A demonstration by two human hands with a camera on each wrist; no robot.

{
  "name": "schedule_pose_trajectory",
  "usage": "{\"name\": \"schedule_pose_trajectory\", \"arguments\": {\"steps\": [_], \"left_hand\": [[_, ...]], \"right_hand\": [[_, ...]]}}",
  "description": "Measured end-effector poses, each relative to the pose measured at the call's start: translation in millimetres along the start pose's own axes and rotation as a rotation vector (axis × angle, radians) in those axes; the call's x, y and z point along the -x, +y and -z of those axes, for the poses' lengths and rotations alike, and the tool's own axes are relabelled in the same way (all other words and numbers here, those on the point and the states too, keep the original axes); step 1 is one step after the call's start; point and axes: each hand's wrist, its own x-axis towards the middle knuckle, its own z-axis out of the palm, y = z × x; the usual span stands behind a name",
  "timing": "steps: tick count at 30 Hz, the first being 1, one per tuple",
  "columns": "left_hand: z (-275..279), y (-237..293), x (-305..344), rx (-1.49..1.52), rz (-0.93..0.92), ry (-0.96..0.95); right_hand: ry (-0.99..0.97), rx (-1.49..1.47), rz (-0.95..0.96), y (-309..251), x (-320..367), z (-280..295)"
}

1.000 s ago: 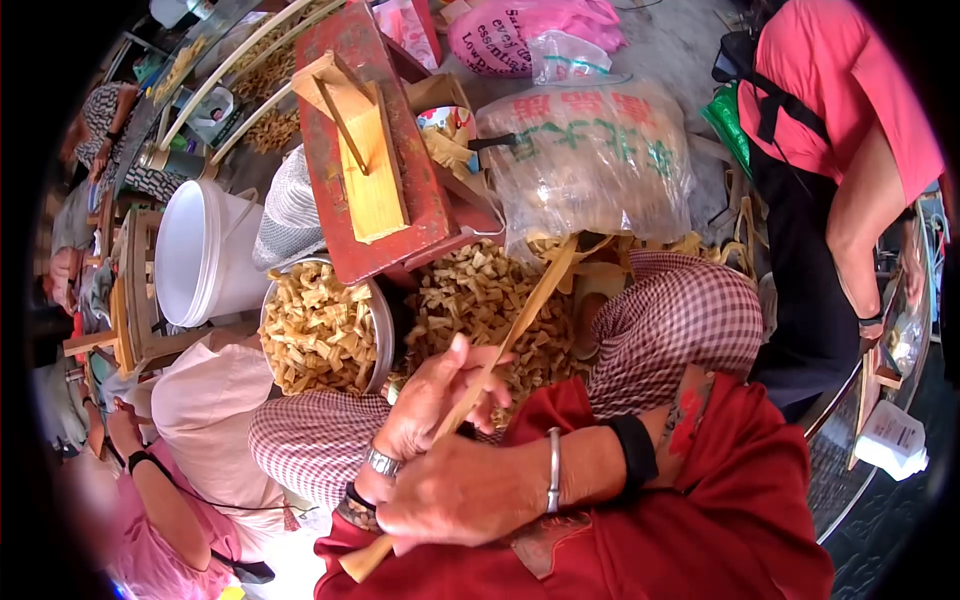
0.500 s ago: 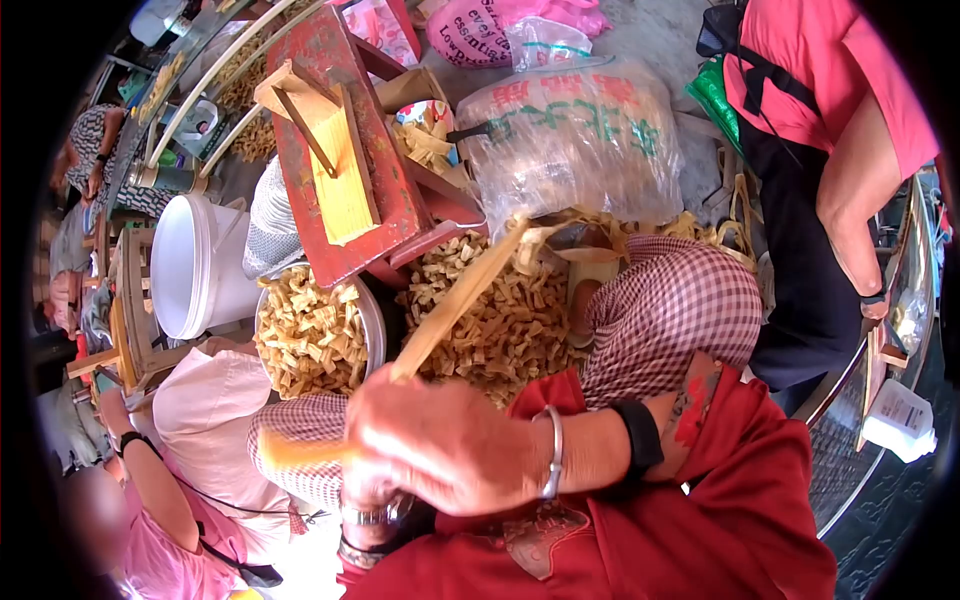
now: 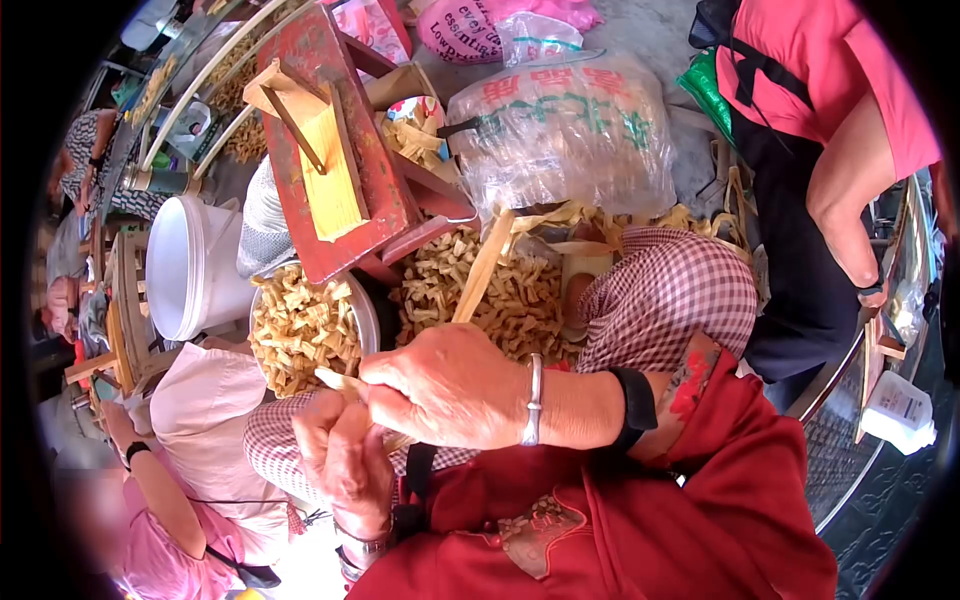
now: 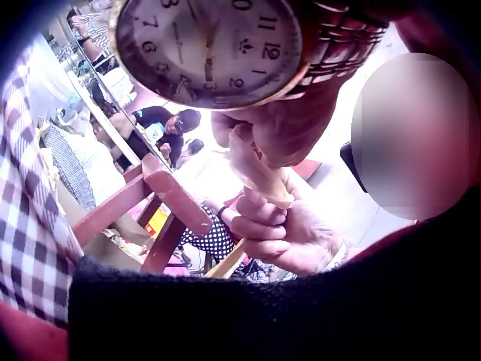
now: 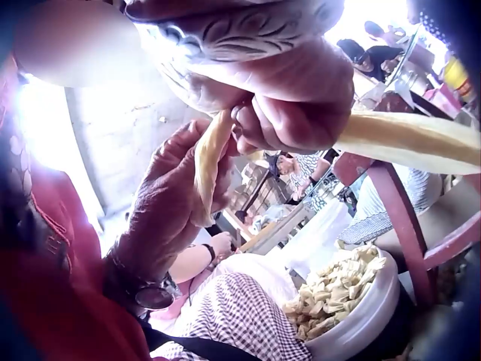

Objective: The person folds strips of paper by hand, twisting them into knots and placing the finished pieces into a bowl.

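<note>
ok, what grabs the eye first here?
Both hands at centre foreground: the right hand and left hand grip a long pale yellow strip. Just beyond them, a round metal bowl is heaped with small tan folded pieces, beside a red wooden bench bearing a yellow wooden block.

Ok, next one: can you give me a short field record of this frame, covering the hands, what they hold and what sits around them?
left hand: grips the near end of the pale strip
right hand: fingers curled round the same strip, just above the left hand
pale strip: long, flat, slants up and away over the loose heap
metal bowl: full of small tan cut pieces
loose heap: similar pieces, right of the bowl
white bucket: left of the bowl
red wooden stand: behind the bowl
</note>
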Motion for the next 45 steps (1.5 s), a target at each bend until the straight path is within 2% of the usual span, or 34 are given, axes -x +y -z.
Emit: {"name": "schedule_pose_trajectory", "arguments": {"steps": [1, 4, 5, 6, 8, 9, 10, 12, 13, 14, 16, 20, 22, 23, 25, 26, 28, 31, 32, 34, 35, 36, 38, 39, 40, 42, 43, 44, 45], "left_hand": [[-3.9, -1.8, 5.8, 0.037, 0.057, -0.01], [-8.5, -2.6, 1.1, 0.087, 0.022, -0.034], [-8.4, -5.7, 5.2, 0.154, 0.079, -0.085], [-10.8, -11.1, 6.0, 0.194, 0.102, -0.077], [-15.4, -13.3, 9.8, 0.716, 0.509, -0.011], [-17.4, -10.9, 8.7, 0.958, 0.656, 0.036], [-20.0, -17.3, 7.3, 1.283, 0.672, 0.062], [-23.1, -22.0, 7.3, 1.603, 0.755, -0.007], [-22.8, -18.2, 3.3, 1.626, 0.801, -0.017], [-23.4, -19.0, 4.3, 1.696, 0.77, -0.043], [-23.8, -16.3, 6.9, 1.556, 0.751, -0.078], [-22.9, -10.0, 6.0, 1.33, 0.731, -0.146], [-31.0, -7.6, 8.0, 1.181, 0.57, -0.051], [-36.1, -17.8, 13.6, 1.102, 0.505, -0.08], [-43.0, -18.5, 11.2, 1.11, 0.498, -0.044], [-44.8, -16.8, 5.0, 1.106, 0.573, -0.035], [-40.3, -15.4, 1.9, 1.378, 0.819, -0.144], [-39.2, -26.8, 6.6, 1.778, 0.836, -0.289], [-42.5, -33.9, 12.7, 1.853, 0.854, -0.307], [-42.8, -28.8, 1.2, 1.923, 0.786, -0.37], [-40.0, -24.0, -1.1, 1.937, 0.824, -0.37], [-39.0, -25.2, 0.7, 1.932, 0.818, -0.34], [-35.1, -34.8, 4.5, 1.915, 0.809, -0.279], [-31.5, -39.4, 4.7, 1.969, 0.775, -0.241], [-23.8, -41.9, 3.8, 1.962, 0.742, -0.218], [-11.0, -44.4, 8.2, 1.954, 0.803, -0.123], [-7.6, -43.8, 9.7, 1.882, 0.861, -0.097], [-6.5, -44.9, 9.8, 1.852, 0.86, -0.08], [-6.1, -46.9, 9.7, 1.821, 0.861, -0.061]], "right_hand": [[-0.027, 0.005, 0.021, 4.9, 0.0, -0.7], [-0.112, -0.023, 0.081, 14.9, -0.6, 1.5], [-0.132, -0.004, 0.122, 18.6, -0.5, 0.1], [-0.133, -0.047, 0.084, 18.3, -1.2, 0.3], [-0.133, -0.129, 0.005, 18.9, -1.7, 2.8], [-0.127, -0.15, 0.015, 17.2, -1.9, 6.9], [-0.1, -0.16, 0.044, 20.2, -1.6, 4.2], [-0.045, -0.178, 0.104, 29.1, -2.3, -2.1], [-0.038, -0.202, 0.139, 31.8, -3.7, -1.4], [-0.023, -0.18, 0.149, 32.8, -4.6, 0.4], [0.007, -0.14, 0.172, 34.5, -4.3, 2.8], [-0.065, -0.116, 0.113, 40.5, -4.1, 2.6], [-0.083, -0.107, 0.078, 42.7, -4.2, 2.7], [-0.026, -0.156, 0.082, 44.9, -5.2, -1.1], [0.057, -0.208, 0.083, 47.9, -7.3, -5.8], [0.036, -0.252, 0.03, 46.6, -6.9, -5.1], [-0.04, -0.262, -0.095, 48.8, -5.3, -4.0], [-0.174, -0.194, -0.198, 39.0, -4.5, 15.1], [-0.036, -0.18, -0.045, 58.6, -1.8, 0.5], [-0.034, -0.243, -0.066, 60.3, -5.6, 2.2], [-0.04, -0.373, -0.148, 57.0, -1.8, 6.4], [0.038, -0.341, -0.072, 61.1, -2.0, 6.8], [0.052, -0.218, -0.082, 72.1, 0.3, 14.4], [0.124, -0.181, -0.062, 74.3, 0.2, 17.9], [0.191, -0.202, -0.065, 77.5, -0.1, 23.5], [0.305, -0.257, -0.108, 77.6, -2.1, 28.0], [0.238, -0.173, -0.117, 80.3, -0.7, 25.5], [0.044, -0.035, -0.137, 87.9, 1.5, 26.4], [-0.108, -0.179, -0.283, 77.5, 1.5, 25.1]]}}
